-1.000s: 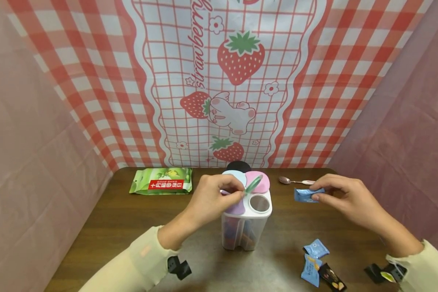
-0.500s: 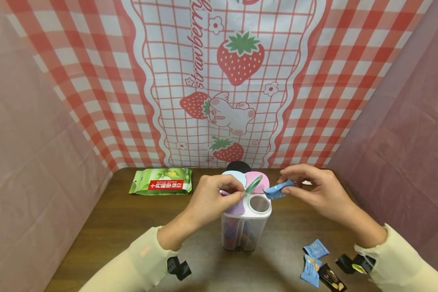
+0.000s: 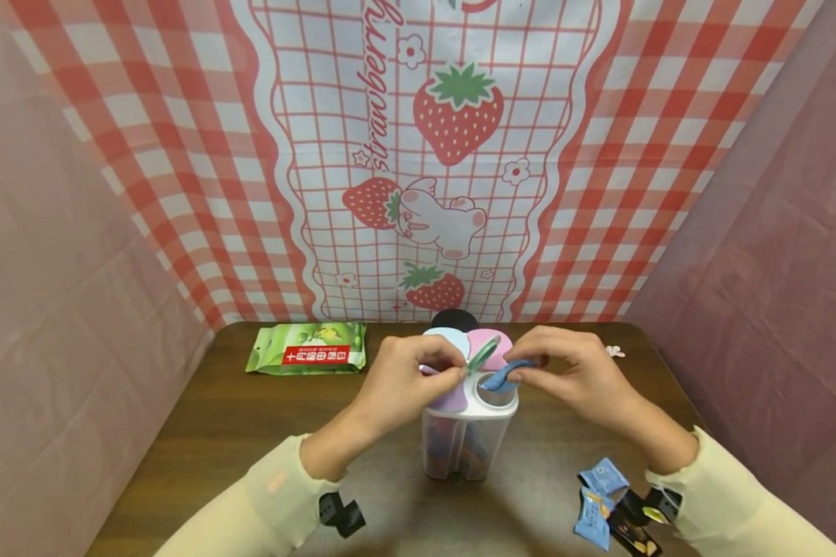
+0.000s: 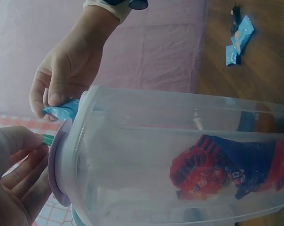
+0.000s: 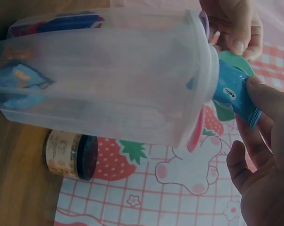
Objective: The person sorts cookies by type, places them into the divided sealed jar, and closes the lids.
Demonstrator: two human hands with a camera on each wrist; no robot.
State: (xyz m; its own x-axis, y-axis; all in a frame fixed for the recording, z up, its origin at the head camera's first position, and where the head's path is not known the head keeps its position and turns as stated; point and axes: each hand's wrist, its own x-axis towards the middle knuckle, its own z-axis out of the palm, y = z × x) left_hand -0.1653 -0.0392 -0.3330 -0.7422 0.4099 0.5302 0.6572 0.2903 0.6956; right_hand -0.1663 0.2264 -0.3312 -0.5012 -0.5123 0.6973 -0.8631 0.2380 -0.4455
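A clear storage container (image 3: 468, 445) stands upright on the table, with a white top, several coloured lids and one round opening. My left hand (image 3: 397, 391) pinches the raised green lid (image 3: 485, 353) beside that opening. In my right hand (image 3: 578, 370) I pinch a blue snack packet (image 3: 501, 377) between thumb and fingers. The packet's lower end is inside the opening, as the right wrist view also shows for the blue packet (image 5: 232, 92). Through the container wall, red and blue wrapped snacks (image 4: 231, 165) lie at the bottom of one compartment, and another blue packet (image 5: 20, 82) in a second.
Two blue packets (image 3: 594, 514) and a black packet (image 3: 634, 534) lie at the front right. A green bag (image 3: 310, 348) lies back left. Behind the container stands a dark-lidded jar (image 5: 67, 154). A spoon's handle end (image 3: 615, 351) shows past my right hand.
My right hand has moved left from the table's right side, bringing the blue packet into the container's opening. My left hand keeps the green lid raised and has barely moved.
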